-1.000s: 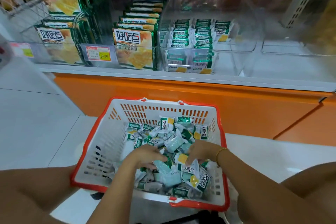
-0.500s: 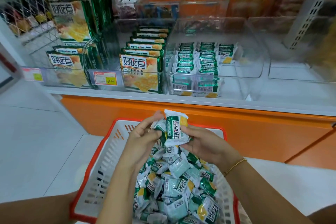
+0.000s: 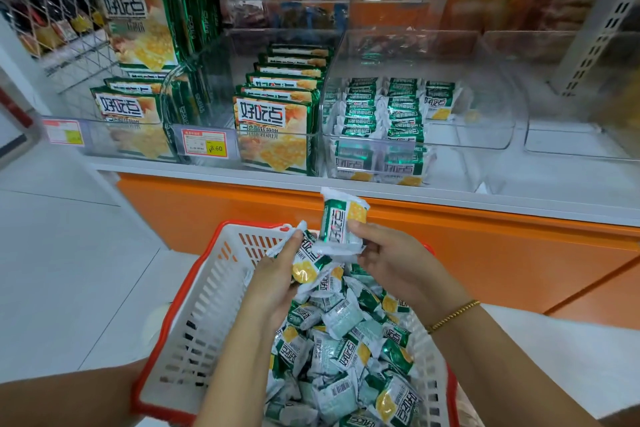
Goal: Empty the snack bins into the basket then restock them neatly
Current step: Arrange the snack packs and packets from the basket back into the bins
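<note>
A green-and-white snack packet (image 3: 341,222) stands upright at centre, pinched by the right hand (image 3: 391,263), while at its 8 o'clock the left hand (image 3: 273,284) grips a bunch of packets (image 3: 305,269), both above the packet-filled red-rimmed basket (image 3: 204,291) at 6 o'clock, with the part-stocked clear bin (image 3: 485,107) at 12 o'clock.

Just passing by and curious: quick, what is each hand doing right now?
Left hand: holding a few snack packets.
Right hand: holding a single packet, upright.
</note>
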